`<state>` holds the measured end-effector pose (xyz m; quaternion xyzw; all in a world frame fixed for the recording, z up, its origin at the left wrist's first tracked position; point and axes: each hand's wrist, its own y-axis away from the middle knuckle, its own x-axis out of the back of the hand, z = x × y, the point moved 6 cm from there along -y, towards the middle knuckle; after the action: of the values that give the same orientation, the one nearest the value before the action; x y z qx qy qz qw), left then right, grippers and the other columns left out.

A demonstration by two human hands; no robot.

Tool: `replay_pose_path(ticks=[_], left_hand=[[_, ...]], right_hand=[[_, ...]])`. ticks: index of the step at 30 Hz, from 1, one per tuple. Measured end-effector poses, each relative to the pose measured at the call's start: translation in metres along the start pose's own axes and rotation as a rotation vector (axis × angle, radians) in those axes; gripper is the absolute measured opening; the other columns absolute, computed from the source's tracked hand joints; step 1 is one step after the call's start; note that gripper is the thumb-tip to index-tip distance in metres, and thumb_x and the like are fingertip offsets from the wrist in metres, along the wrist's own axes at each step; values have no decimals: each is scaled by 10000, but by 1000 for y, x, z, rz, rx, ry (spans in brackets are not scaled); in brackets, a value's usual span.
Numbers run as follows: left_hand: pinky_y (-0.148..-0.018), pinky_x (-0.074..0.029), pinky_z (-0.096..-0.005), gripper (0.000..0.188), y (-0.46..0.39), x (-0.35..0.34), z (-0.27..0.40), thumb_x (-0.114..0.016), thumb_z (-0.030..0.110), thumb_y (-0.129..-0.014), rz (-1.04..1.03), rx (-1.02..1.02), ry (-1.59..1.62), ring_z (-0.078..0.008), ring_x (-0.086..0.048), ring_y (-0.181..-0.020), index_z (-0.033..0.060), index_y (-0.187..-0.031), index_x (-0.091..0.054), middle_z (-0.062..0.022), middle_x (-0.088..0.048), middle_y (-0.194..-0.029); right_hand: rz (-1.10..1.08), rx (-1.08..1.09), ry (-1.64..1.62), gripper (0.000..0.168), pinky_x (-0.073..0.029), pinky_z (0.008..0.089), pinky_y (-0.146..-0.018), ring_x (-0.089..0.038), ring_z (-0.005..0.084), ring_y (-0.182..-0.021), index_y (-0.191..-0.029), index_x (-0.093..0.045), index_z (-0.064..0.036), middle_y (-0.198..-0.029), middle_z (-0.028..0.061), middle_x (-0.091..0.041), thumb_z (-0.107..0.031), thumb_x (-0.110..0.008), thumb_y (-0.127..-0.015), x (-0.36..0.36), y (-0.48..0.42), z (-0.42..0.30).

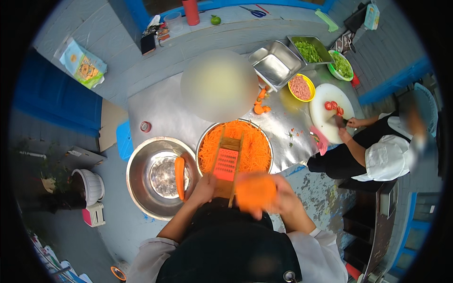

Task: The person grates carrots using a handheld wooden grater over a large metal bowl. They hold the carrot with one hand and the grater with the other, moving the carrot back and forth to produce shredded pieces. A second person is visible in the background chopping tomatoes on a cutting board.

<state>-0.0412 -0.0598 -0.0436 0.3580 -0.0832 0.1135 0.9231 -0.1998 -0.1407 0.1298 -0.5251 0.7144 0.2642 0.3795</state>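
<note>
My left hand point(204, 189) grips the side of a wooden-framed grater point(226, 164) with a red toothed plate. The grater leans over a metal bowl point(270, 141) heaped with shredded carrot point(256, 155). My right hand point(287, 198) holds an orange piece of carrot point(256, 192), blurred, to the right of the grater's lower end. It looks large and close to the camera, and its exact shape cannot be made out. Left of the grater, one whole carrot point(179, 178) lies inside a wide steel basin point(141, 177).
Right, a co-worker point(382, 152) cuts tomato point(332, 105) with a knife point(340, 121) on a white board point(320, 95). Behind are a steel pan point(276, 63), yellow bowl of minced meat point(300, 87) and chopped greens point(308, 51). Carrot ends point(262, 109) lie nearby. A round blur hides the table's back.
</note>
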Motion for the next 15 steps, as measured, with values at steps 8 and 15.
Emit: replay_pose_path(ticks=[8, 15], left_hand=[[-344, -336, -257, 308, 0, 1, -14, -381, 290, -967, -81, 75, 186, -123, -407, -366, -1, -937, -476, -51, -470, -580], [-346, -311, -253, 283, 9, 5, -10, -391, 275, -961, -100, 125, 217, -118, -402, -372, 8, -917, -471, -40, -465, -574]], right_hand=[[-575, 346, -70, 685, -500, 370, -808, -605, 338, -966, -1141, -543, 148, -1146, 257, -569, -423, -695, -796, -124, -13, -35], [-553, 401, -4, 738, -505, 351, -789, -622, 319, -932, -1151, -552, 120, -1096, 214, -602, -505, -655, -771, -121, -20, -37]])
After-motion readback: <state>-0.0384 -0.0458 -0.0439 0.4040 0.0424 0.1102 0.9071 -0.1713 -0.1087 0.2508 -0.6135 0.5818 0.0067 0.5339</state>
